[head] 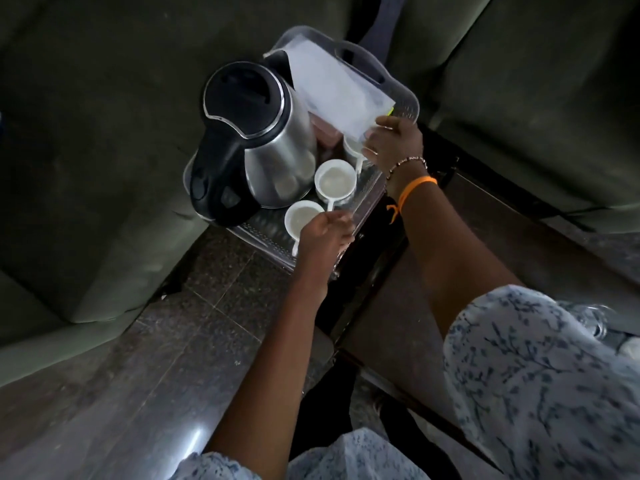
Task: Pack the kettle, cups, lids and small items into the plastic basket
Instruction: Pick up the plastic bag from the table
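Basket, clear plastic, at 12 o'clock, between sofas. Kettle upright in basket's 9 o'clock half, black lid up. Two white cups just beside kettle at 4 o'clock; third cup partly hidden. Left hand at basket's near rim by nearest cup, fingers curled; what they pinch, cannot tell. Right hand at 1 o'clock, fingers pinching corner of white sheet tilted over basket. Bracelet and orange band on right wrist.
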The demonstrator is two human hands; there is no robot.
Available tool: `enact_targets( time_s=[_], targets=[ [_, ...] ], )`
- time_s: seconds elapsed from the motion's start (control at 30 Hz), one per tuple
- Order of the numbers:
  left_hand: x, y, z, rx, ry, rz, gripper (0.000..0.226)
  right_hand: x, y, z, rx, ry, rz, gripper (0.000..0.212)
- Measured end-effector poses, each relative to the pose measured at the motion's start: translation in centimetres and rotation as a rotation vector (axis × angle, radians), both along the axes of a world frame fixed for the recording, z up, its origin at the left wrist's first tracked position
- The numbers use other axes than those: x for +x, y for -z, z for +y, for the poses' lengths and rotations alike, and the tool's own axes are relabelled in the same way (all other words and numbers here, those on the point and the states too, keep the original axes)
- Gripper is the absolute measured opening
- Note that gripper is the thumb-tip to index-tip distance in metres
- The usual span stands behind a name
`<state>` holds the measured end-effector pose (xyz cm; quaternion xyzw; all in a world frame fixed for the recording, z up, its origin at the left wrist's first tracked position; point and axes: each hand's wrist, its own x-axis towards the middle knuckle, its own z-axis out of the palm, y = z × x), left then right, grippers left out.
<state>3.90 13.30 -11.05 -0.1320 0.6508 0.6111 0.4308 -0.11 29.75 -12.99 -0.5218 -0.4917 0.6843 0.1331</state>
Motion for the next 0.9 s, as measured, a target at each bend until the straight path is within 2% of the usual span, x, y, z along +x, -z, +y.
enact_targets(
  time_s=[0.03, 0.1, 0.17, 0.3, 0.43, 0.57, 0.73, 0.9],
  targets=[
    [-0.1, 0.1, 0.1, -0.009, 0.012, 0.002, 0.014, 0.1, 0.1, -0.1, -0.03, -0.015, -0.002, 0.031],
    [-0.1, 0.3, 0.3, -0.025, 0.044, 0.015, 0.013, 1.0, 0.0, -0.3, 0.052, -0.044, -0.051, 0.032],
    [0.2, 0.5, 0.7, -0.034, 0.073, 0.036, 0.01, 2.8, -0.3, -0.6, 0.05, 0.03, -0.002, 0.026],
    [1.5, 0.7, 2.1, -0.049, 0.123, 0.066, 0.015, 7.9, -1.8, -1.6, -0.029, 0.07, 0.075, 0.027],
    [4.3, 0.8, 3.5, -0.084, 0.218, 0.082, 0.014, 14.3, -3.0, -2.3, -0.086, 0.097, 0.053, 0.027],
    [9.0, 0.9, 4.9, -0.102, 0.301, 0.037, 0.016, 21.8, -2.9, -2.7, -0.12, 0.15, -0.016, 0.017],
    [17.1, 0.8, 7.1, -0.145, 0.455, -0.021, 0.018, 32.0, -1.8, -2.6, -0.112, 0.257, -0.128, 0.022],
    [24.8, 0.8, 10.2, -0.139, 0.644, -0.086, 0.016, 42.8, 0.2, -0.2, -0.123, 0.499, -0.232, 0.018]
  ],
)
